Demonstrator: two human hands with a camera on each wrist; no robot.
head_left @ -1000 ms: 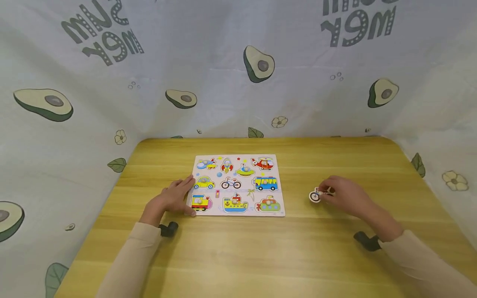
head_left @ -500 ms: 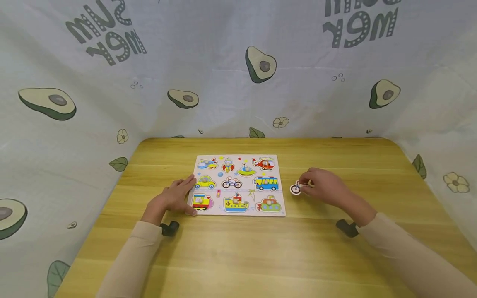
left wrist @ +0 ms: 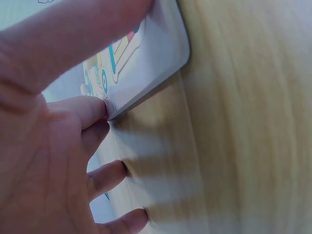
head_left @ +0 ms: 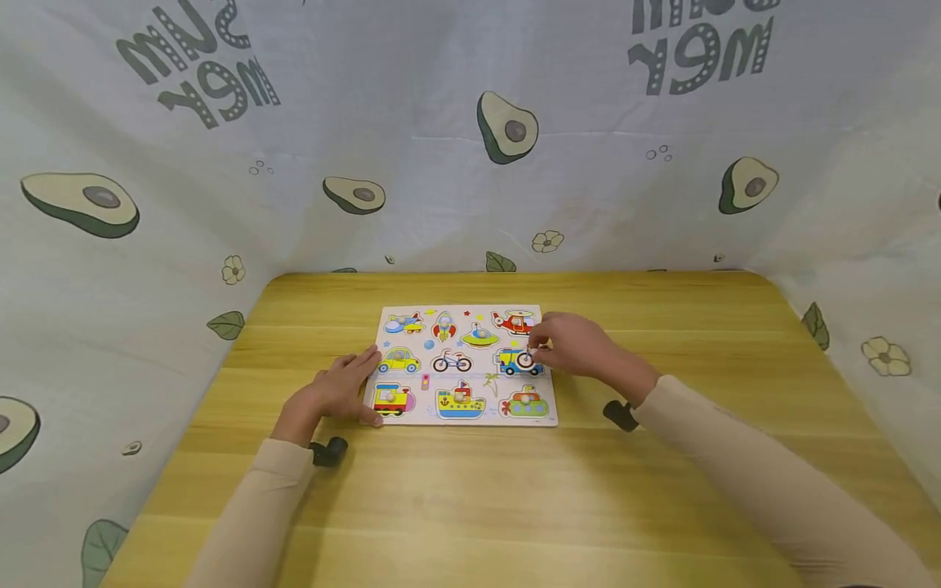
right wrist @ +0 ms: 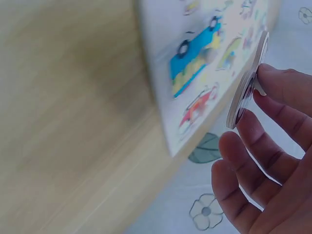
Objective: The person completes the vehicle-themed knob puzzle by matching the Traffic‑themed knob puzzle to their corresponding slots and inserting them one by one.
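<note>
A puzzle board (head_left: 425, 404) with pictures of vehicles lies on the wooden table. My left hand (head_left: 336, 390) rests at its left edge, fingers spread, with the thumb over the near corner and a fingertip at the rim; the left wrist view shows the other fingertips down on the table. My right hand (head_left: 581, 347) pinches a flat bicycle puzzle piece (right wrist: 246, 92) by its knob between thumb and forefinger. The piece is tilted above the board, overlapping the bus (head_left: 509, 359) in the head view. A bicycle picture (head_left: 452, 362) shows in the board's middle row.
Knobbed pieces such as the car (head_left: 399, 359), the ship (head_left: 460, 400) and the submarine (head_left: 524, 402) sit in the board. Behind the wooden table (head_left: 456, 506) hangs a white curtain (head_left: 426, 147) printed with avocados, and it closes in both sides too.
My right hand has carried the bicycle piece leftward from the table's right part to over the board's right side. The left hand and the board stay in place.
</note>
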